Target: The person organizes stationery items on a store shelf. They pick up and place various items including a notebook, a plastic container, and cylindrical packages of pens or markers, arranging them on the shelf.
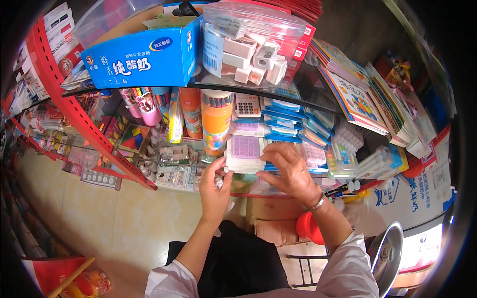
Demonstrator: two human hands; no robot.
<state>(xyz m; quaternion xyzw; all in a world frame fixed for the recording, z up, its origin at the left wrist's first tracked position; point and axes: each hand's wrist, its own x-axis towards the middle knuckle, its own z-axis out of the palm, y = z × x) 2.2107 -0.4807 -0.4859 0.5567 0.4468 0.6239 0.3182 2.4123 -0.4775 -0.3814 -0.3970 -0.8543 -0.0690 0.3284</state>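
Observation:
A stack of calculators with purple keys (246, 147) lies on the shelf in front of me. My left hand (216, 186) is at its lower left corner, fingertips by the edge, with a crumpled white wad, perhaps tissue, between the fingers. At the stack's right side, my right hand (288, 169) has curved fingers and a thumb close to the edge; whether it grips the stack is not clear. A silver bracelet (316, 202) circles the right wrist. Behind the stack is a white calculator with dark keys (247, 105). An orange cylinder of crayons (217, 126) stands just left.
On the glass shelf above stand a blue yogurt carton (138, 59) and a clear tub of pencil sharpeners (253, 48). Blue-wrapped packs (281, 119) and books (357, 93) are to the right. A red perforated post (82, 115) rises at left; a metal basin (389, 257) is lower right.

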